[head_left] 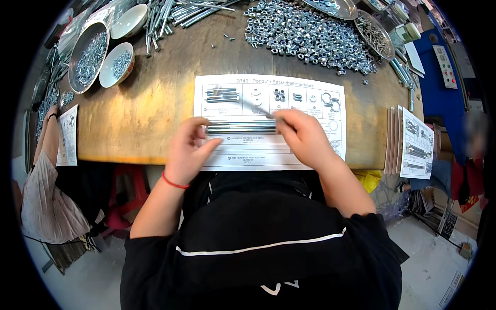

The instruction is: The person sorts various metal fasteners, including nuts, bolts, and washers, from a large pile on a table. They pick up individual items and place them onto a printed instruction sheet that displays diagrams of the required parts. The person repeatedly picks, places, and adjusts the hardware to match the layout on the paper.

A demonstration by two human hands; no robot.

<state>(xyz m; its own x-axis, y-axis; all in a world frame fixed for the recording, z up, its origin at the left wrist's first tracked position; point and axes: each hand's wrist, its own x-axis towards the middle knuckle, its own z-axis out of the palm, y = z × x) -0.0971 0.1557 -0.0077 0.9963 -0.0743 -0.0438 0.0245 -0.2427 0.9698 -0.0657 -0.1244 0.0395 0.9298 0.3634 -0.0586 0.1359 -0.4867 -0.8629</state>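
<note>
Several long shiny bolts [242, 127] lie side by side across a white printed hardware card [268, 164] in front of me. My left hand [188, 150] is at their left end, its thumb spread away from its curled fingers. At the right end, my right hand [304, 135] has thumb and fingers pinched together. From that pinch a blurred thin rod [261, 109] slants up and left over the card; its exact kind is smeared by motion. More hardware is bagged or pictured along the card's upper row [279, 95].
A large pile of nuts [310, 39] covers the far right of the wooden table [139, 119]. Long bolts [181, 15] lie at the far left, beside bowls of small fasteners [116, 67]. Stacked cards [413, 147] stand at the right edge. Another person's arm [48, 137] is at the left.
</note>
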